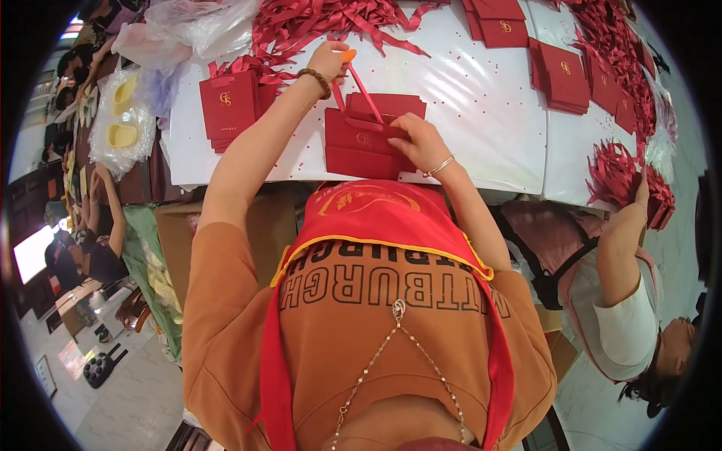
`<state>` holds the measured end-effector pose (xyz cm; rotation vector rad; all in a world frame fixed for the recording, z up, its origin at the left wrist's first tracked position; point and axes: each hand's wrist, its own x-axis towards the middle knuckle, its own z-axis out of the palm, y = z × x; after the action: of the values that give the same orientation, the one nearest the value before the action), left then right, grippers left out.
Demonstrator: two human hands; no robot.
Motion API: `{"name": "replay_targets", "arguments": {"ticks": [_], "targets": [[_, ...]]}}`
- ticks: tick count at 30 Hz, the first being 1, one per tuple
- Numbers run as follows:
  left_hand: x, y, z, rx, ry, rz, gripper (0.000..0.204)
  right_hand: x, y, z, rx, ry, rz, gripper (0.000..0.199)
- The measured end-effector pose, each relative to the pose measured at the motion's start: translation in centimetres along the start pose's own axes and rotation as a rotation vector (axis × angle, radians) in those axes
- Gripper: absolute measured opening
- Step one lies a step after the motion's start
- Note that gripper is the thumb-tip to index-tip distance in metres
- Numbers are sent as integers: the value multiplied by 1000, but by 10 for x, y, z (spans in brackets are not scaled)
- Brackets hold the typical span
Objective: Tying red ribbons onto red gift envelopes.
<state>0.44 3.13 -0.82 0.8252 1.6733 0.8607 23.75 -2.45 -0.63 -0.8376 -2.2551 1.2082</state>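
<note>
A small red paper bag (353,161) with a gold emblem lies on the white-covered table, close in front of my apron. My left hand (326,62) is raised beyond it, closed on a red ribbon (364,92) that runs taut down to the bag's upper edge. Something orange (347,56) shows at the fingertips of this hand; whether it covers a finger or is held, I cannot tell. My right hand (421,141) pinches the bag's right side near the ribbon's lower end. Another red piece (391,104) lies flat behind the bag, partly hidden.
Stacks of red bags lie to the left (229,113) and right (560,75). Loose red ribbons (316,26) are heaped at the far side. Clear plastic (180,34) and wrapped yellow shoes (122,135) sit at left. At right, a co-worker's hand (641,197) touches ribboned bags.
</note>
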Motion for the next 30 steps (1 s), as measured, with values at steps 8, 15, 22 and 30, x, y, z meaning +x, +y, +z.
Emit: {"name": "replay_targets", "arguments": {"ticks": [8, 15, 22, 30], "targets": [[-28, 1, -22, -403, -147, 33, 34, -3, 1, -11, 522, -26, 201, 16], [-92, -39, 20, -615, -751, 46, 39, 7, 4, -5, 1086, -33, 282, 19], [-72, -44, 30, -380, -46, -22, 51, 8, 34, -3, 897, 723, 504, 22], [-20, -32, 14, 681, 154, 402, 40, 3, 27, -4, 228, 614, 206, 19]]}}
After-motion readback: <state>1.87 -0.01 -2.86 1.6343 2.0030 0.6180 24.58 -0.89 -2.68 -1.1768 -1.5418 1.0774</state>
